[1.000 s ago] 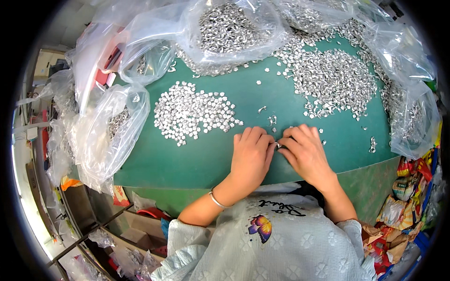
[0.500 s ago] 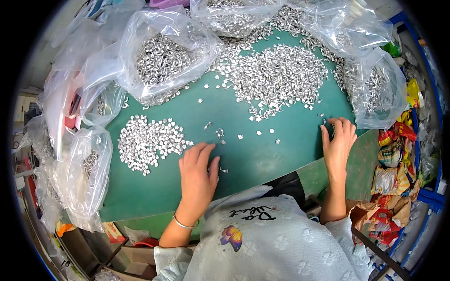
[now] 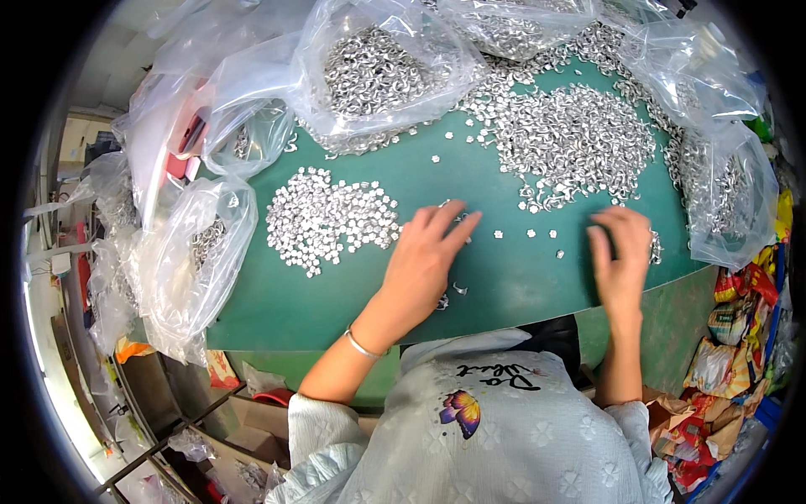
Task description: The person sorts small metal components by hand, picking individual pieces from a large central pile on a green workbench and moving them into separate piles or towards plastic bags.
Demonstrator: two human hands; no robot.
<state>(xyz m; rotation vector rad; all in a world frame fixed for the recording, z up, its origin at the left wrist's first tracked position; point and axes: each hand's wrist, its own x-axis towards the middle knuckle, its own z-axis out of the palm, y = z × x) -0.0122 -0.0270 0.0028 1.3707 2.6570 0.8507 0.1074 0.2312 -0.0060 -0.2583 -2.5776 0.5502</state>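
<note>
Two hands flat on green worktop (image 3: 504, 277), apart, holding nothing visible.
Left hand (image 3: 424, 256) hides some loose metal pcs; right hand (image 3: 621, 256) near big heap (image 3: 571, 143); 2 heaps, small heap (image 3: 327, 218) at left; pcs uncountable.

The person wears a pale grey top with white flowers (image 3: 537, 437), a colourful butterfly picture (image 3: 462, 412), and a thin silver bracelet (image 3: 363, 345).

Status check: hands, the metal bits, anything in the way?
Left hand flat on green mat, open, beside small pile. Right hand open, fingers down by big heap. Loose pieces between hands; plastic bags crowd mat edges.
</note>
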